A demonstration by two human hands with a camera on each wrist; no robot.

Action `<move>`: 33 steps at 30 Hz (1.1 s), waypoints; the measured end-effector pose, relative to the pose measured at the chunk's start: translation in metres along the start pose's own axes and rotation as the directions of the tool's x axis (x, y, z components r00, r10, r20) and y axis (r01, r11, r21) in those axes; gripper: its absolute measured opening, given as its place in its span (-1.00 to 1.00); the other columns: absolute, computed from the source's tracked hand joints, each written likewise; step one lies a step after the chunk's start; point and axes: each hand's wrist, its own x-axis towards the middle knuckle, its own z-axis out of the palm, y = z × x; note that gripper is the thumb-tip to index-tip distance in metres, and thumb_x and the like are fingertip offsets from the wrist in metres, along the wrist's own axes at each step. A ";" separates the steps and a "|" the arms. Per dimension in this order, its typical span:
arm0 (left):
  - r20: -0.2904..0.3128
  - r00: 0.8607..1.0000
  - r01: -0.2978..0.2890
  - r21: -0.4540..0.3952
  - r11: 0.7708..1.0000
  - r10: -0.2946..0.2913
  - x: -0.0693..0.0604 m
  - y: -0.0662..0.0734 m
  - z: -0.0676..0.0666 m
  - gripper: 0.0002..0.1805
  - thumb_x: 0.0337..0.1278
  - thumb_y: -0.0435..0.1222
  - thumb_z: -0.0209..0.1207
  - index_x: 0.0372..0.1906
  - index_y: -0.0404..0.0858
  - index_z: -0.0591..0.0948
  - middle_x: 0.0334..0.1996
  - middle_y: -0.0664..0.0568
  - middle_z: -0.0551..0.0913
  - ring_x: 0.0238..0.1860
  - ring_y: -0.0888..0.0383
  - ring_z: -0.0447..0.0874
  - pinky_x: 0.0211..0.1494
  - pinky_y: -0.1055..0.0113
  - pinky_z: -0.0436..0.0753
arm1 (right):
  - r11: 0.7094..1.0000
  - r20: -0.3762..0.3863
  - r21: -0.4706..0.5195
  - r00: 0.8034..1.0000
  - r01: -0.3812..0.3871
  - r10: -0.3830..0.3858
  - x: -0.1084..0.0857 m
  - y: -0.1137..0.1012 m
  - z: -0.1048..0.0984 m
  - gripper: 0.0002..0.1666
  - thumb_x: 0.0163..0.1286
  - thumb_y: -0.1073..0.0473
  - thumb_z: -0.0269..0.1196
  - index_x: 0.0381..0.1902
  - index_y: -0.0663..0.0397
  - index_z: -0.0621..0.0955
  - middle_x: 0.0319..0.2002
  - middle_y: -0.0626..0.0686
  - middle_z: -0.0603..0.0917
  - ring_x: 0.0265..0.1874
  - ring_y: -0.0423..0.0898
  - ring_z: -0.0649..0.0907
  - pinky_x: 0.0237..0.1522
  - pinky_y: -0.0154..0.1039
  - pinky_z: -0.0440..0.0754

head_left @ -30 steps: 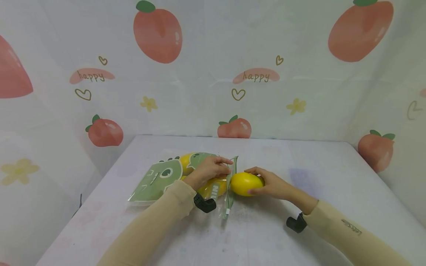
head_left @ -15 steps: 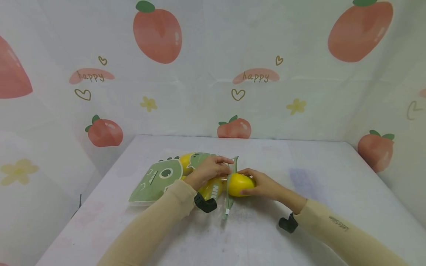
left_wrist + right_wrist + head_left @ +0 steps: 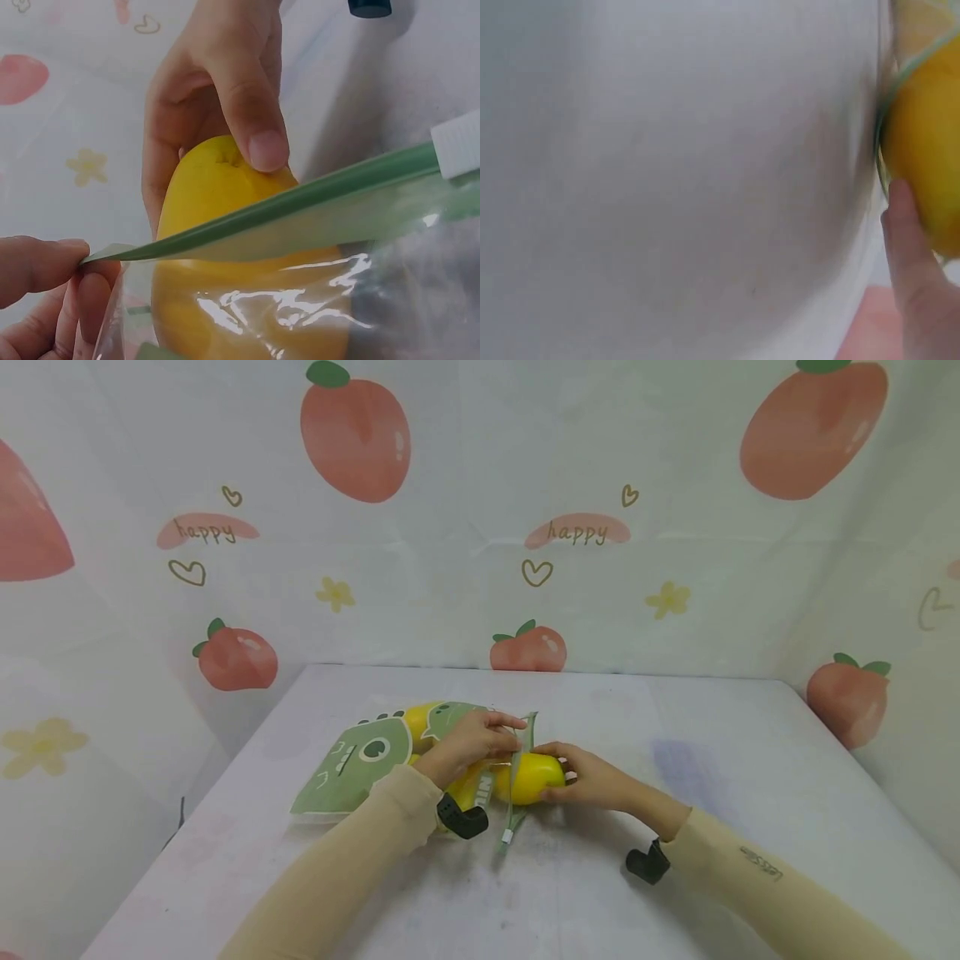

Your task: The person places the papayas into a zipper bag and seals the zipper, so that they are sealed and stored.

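A clear zip bag (image 3: 341, 777) printed with a green dinosaur lies on the table, with more yellow fruit inside. My left hand (image 3: 468, 745) pinches the bag's edge at its mouth; in the left wrist view its thumb and finger (image 3: 45, 262) hold one end of the green zip strip (image 3: 300, 196). My right hand (image 3: 600, 777) grips the back end of a smooth yellow oval fruit (image 3: 543, 777), whose front part is inside the bag mouth, behind clear plastic. In the right wrist view a finger (image 3: 907, 232) lies along the fruit (image 3: 934, 142).
A white slider (image 3: 459, 146) sits on the zip strip near the bag's front corner. The bag rests on a white table (image 3: 600, 885). A fruit-printed cloth (image 3: 450, 593) hangs behind. Each wrist wears a black camera, such as the right one (image 3: 648, 862).
My right hand has moved left, and the yellow fruit has gone from just outside the bag mouth to partly inside. My left hand stays at the bag's edge.
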 end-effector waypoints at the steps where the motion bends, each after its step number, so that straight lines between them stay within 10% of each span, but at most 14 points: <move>1: 0.000 1.000 0.002 -0.004 1.000 -0.002 0.000 0.000 0.000 -0.60 0.16 -0.43 0.22 0.14 -0.35 0.58 -0.32 -0.05 0.63 -0.28 0.14 0.64 0.07 0.22 0.67 | 1.000 0.006 0.010 1.000 0.008 -0.008 -0.001 0.001 -0.001 -0.25 0.27 0.11 0.34 0.35 0.18 0.34 0.22 0.22 0.44 0.07 0.13 0.57 0.12 0.03 0.59; 33: 0.000 1.000 0.007 0.016 1.000 -0.007 0.001 0.003 -0.002 -0.59 0.16 -0.44 0.21 0.15 -0.35 0.57 -0.32 -0.04 0.67 -0.30 0.16 0.66 0.04 0.26 0.68 | 0.995 -0.200 0.081 0.978 -0.050 0.065 0.013 -0.006 0.007 -0.58 0.18 0.12 0.42 -0.07 0.24 0.63 -0.15 0.11 0.69 -0.17 -0.03 0.70 -0.05 -0.17 0.67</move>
